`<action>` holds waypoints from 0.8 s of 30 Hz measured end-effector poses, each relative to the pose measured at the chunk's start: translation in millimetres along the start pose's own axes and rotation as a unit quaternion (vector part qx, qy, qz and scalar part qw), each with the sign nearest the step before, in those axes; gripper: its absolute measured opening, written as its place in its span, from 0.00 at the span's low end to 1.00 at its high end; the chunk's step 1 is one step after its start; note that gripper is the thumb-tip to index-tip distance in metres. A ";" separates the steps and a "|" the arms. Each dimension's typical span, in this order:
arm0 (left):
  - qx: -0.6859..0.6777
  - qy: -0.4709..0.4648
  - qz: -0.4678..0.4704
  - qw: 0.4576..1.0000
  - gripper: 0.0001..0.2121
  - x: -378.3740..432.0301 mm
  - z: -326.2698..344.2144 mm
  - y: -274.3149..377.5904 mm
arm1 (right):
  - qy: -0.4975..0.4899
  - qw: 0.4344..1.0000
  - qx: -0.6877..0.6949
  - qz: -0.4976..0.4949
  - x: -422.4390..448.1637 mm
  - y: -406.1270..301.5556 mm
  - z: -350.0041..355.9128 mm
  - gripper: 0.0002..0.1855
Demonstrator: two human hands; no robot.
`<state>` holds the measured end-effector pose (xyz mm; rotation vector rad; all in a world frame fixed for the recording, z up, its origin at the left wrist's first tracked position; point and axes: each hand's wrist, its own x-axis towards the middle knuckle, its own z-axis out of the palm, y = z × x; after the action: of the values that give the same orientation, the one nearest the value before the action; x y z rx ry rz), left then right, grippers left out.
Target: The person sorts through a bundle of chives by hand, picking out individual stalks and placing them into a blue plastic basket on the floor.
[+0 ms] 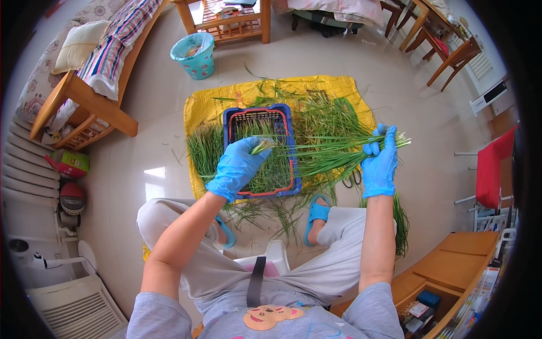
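Observation:
My left hand (239, 165), in a blue glove, grips a small bunch of chive-like greens by their pale ends (263, 146), above a blue plastic basket (297, 180) with a red inner rim. Out to the right, my right hand (381, 169), also gloved, holds a larger bunch of long chive-like greens (334, 159) near its white stem ends. The leaves of that bunch stretch left over the basket's right edge. More greens lie inside the basket. A loose, tangled pile (326, 112) is to its right, and a neater pile (205, 148) is to its left.
A yellow woven sack (205, 104) lies under the basket and piles. Dark scissor handles (351, 180) show near my right wrist. Another bundle of greens (400, 229) is beside my right knee. Beyond the sack stands a turquoise bin (197, 63); a wooden cabinet (453, 258) is at right.

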<state>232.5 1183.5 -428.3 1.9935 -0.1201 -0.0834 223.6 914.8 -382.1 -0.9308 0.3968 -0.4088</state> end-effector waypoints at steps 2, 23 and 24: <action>0.031 -0.020 -0.028 0.999 0.09 -0.8 -0.2 4.5 | -0.006 1.000 0.001 0.001 -0.3 0.0 -0.7 0.17; -0.187 0.078 -0.106 0.974 0.04 13.2 3.4 -12.0 | -0.032 0.999 0.030 0.008 -11.2 15.3 7.7 0.17; -0.207 0.088 -0.103 0.969 0.03 12.8 4.3 -7.6 | -0.028 0.999 0.027 0.006 -10.2 13.7 5.2 0.17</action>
<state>245.0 1181.2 -437.0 1.5812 0.2060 -0.0580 219.8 930.8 -389.1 -0.8852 0.3383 -0.3788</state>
